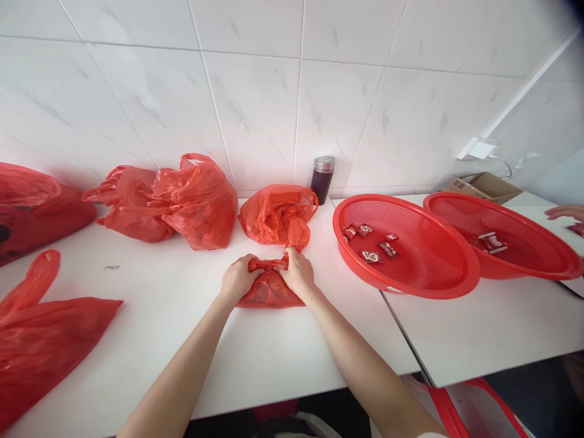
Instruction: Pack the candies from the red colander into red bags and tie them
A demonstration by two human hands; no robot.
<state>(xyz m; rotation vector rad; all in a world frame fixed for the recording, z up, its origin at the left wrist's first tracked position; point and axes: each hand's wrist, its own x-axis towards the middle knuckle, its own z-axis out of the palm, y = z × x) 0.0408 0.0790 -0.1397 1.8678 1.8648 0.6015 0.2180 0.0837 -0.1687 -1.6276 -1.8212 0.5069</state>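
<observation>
A small red plastic bag lies on the white table in front of me, and something packed inside shows faintly through it. My left hand grips the bag's gathered top at its left end. At the other end of the same gathered edge, my right hand pinches the plastic between thumb and fingers. Just behind my hands sits another red plastic bag, crumpled, with a handle loop on its right side; its front part reaches down to my right hand.
Two red plastic baskets hold a few wrapped snacks on the right. A dark thermos stands by the tiled wall. Filled red bags line the left, with a larger one nearer. At far right are a cardboard box and another person's hand.
</observation>
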